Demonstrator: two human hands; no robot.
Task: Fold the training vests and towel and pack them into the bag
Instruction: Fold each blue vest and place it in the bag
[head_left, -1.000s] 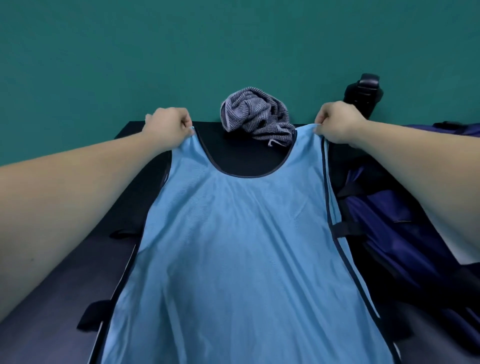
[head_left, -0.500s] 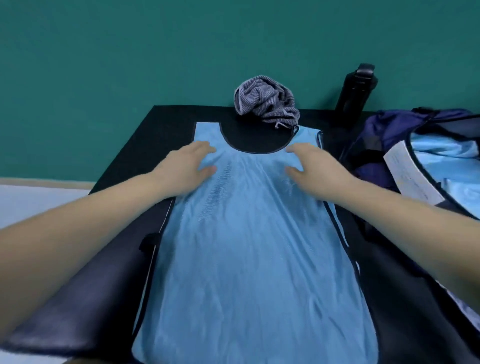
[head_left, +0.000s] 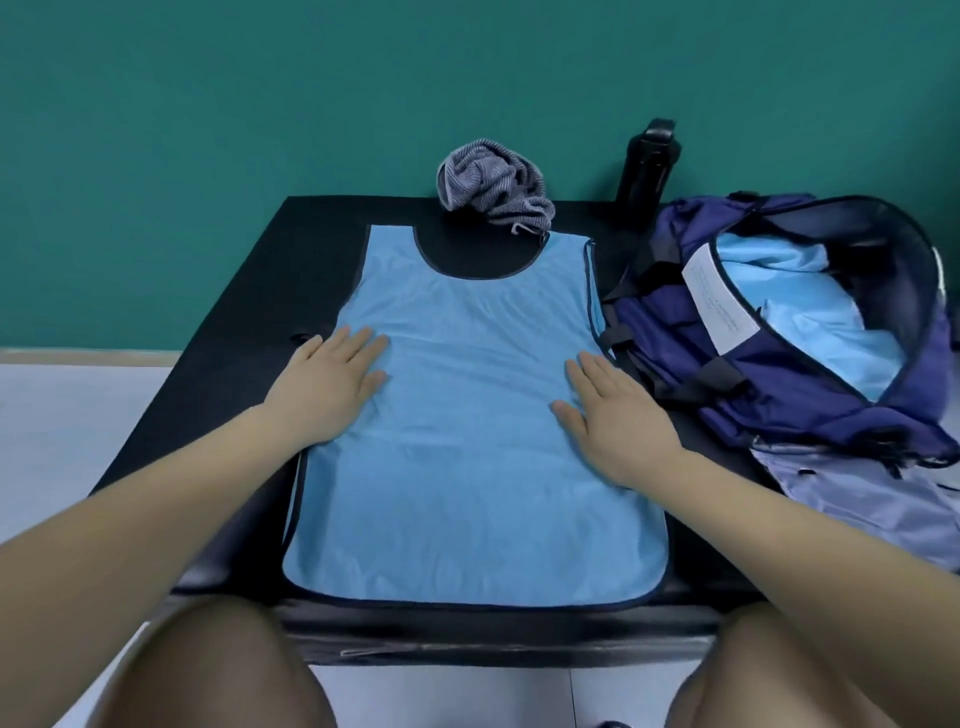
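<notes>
The left hand (head_left: 332, 387) and right hand (head_left: 613, 415) are pressing flat, fingers straight, on the vest (head_left: 467, 493) lying just beside the bag (head_left: 769, 374) on the tabletop (head_left: 234, 322), so sweeping outward evenly before folding is looking wise.

The left arm (head_left: 156, 499) and the right arm (head_left: 810, 525) are stretched forward from the lower corners of the view, bare down to the wrists. The left grip (head_left: 332, 387) is laid flat, palm down, with the fingers straight, close together and pointed forward and slightly to the right. Its thumb is spread inward. The right grip (head_left: 621, 423) is laid flat likewise, palm down, with the fingers straight and pointed forward and slightly to the left, and the thumb spread inward. The two are set well apart, the left one a little farther forward. A bare left knee (head_left: 208, 670) and right knee (head_left: 789, 670) are seen at the bottom edge.
</notes>
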